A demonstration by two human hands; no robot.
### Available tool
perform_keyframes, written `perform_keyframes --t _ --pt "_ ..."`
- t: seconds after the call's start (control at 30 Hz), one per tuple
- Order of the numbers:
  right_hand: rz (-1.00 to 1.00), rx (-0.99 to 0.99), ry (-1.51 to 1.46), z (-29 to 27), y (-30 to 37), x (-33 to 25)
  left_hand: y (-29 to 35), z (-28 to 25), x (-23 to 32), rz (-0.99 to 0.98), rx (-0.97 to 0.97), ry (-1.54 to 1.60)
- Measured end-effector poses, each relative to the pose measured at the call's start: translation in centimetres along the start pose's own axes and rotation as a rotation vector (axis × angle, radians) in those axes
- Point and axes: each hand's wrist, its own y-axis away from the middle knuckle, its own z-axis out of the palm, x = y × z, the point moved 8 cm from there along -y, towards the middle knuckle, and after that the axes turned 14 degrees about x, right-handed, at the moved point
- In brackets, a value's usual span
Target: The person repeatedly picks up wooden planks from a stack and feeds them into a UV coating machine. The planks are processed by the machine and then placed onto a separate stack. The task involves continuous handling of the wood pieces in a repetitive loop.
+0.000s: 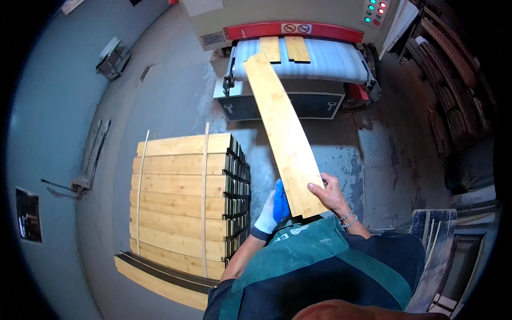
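Note:
A long yellow wooden plank (281, 136) stretches away from my body toward the machine. My right hand (332, 196), bare with a bracelet at the wrist, grips its near right edge, thumb on top and fingers partly hidden. On the opposite edge, my left hand (273, 207) in a white and blue glove supports the near end; its fingers are partly out of sight. The plank's far end overlaps the white conveyor belt (325, 61) in view; whether they touch, I cannot tell. Two more planks, a left one (270, 49) and a right one (297, 49), lie on the belt, running under the red bar (336, 32).
Left of me stands a tall stack of planks (178, 189) with thin wooden strips across it. A pallet jack (85, 178) is by the left wall. Lit buttons (376, 12) are on the machine, and piled dark sheets (448, 80) fill a rack at the right.

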Motion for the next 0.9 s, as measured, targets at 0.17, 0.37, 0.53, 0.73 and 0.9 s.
perform_keyframes --t 0.17,0.37,0.53,0.73,0.9 --pt "-0.017 0.155 0.053 -1.9 -0.3 2.5 -1.7 -2.6 -0.6 0.590 -0.176 -0.849" --pt "0.215 0.174 -0.162 -2.2 -2.3 6.3 -0.5 1.6 2.7 0.862 -0.214 -1.350" --pt "0.324 0.072 -0.214 -1.8 -6.1 6.0 -2.6 3.0 5.1 0.736 -0.067 -1.124" --pt "0.324 0.146 -0.351 -7.6 -9.9 5.1 -7.3 3.0 2.6 -0.056 0.243 -0.567" --pt "0.141 0.189 -0.205 -13.4 -11.6 5.5 -9.6 3.6 2.3 -0.024 0.262 -0.647"
